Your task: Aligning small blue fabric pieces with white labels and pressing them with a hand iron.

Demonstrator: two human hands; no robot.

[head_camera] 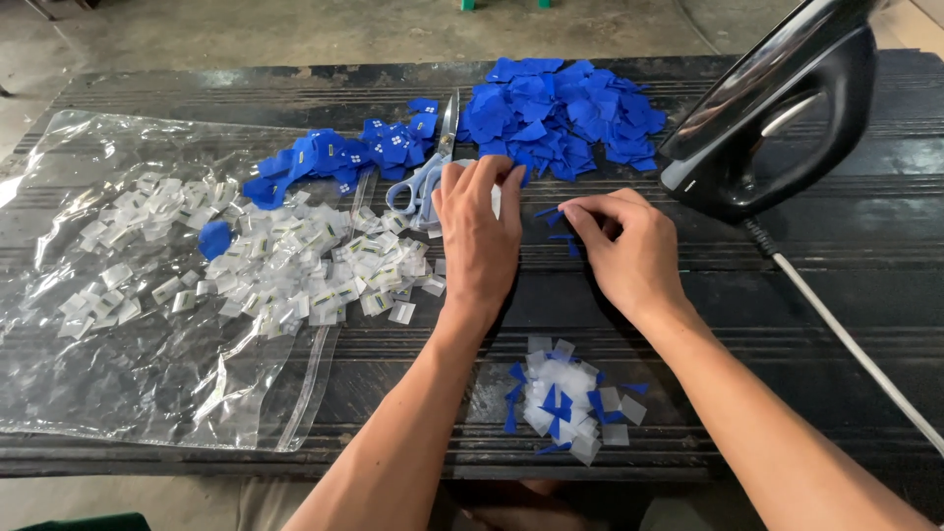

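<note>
Pinching with fingertips together, the right hand is closing on a thin blue sliver — lying at its ten o'clock, long axis roughly left-right. The left hand is lying flat, fingers together, pressing down just beside the sliver at nine o'clock, scissors behind it.

A: Where is the camera sitting?

B: It is riding on the person's head, looking steeply down and forward across the dark table.

A: How near is it?

B: Close: both forearms are entering from the bottom edge, with the left hand and right hand at mid-frame. The table's far edge and some floor are showing along the top.
</note>
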